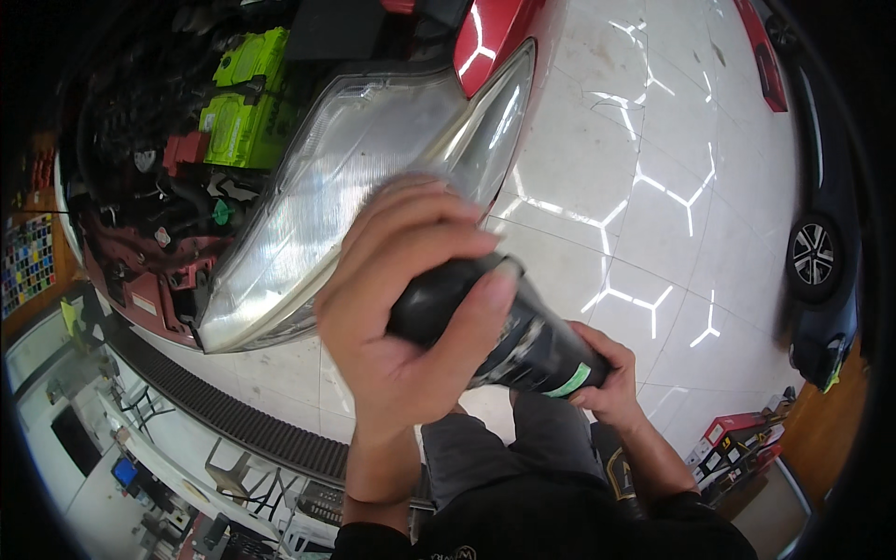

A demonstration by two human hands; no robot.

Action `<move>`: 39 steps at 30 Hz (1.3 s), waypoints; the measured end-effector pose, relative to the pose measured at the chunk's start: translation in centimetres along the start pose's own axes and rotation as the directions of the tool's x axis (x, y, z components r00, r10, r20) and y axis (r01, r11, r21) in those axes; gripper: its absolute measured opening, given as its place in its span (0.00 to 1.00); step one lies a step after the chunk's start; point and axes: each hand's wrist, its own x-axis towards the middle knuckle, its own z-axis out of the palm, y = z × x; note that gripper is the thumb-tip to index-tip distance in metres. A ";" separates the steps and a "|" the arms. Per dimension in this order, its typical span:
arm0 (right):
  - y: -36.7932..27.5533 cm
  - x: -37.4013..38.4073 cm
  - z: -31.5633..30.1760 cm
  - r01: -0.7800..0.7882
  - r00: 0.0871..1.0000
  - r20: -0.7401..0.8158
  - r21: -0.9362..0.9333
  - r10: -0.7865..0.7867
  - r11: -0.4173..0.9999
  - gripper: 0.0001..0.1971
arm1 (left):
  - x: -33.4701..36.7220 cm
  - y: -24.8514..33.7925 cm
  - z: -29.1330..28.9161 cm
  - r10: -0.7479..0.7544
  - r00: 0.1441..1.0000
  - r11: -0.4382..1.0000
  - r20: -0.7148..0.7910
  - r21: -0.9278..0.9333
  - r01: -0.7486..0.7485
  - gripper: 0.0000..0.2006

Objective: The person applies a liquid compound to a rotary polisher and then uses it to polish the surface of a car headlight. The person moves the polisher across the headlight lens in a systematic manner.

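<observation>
My left hand [401,317] wraps over the head of a black handheld power tool [537,350], thumb on the near side and fingers over the far side. Further back, my right hand [611,373] grips the rear end of its body, beside a green label. The tool's head is at the lower right part of a large, hazy car headlight [336,168]. Its working face is hidden behind my left fingers, which look slightly blurred, so I cannot tell whether it touches the lens. A red fender [490,47] borders the headlight at the top.
Left of the headlight is the open engine bay with a lime-green battery [247,98]. A dark car [821,187] stands at the far right, near boxes [733,448] on the floor. A dark floor grate [224,401] and a stool [229,471] are at the lower left.
</observation>
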 end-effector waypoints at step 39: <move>12.7 11.6 -7.9 0.012 0.999 0.039 0.359 -0.028 0.933 0.52 | 8.0 -2.6 14.1 0.162 0.977 0.857 0.138 0.471 -0.209 0.09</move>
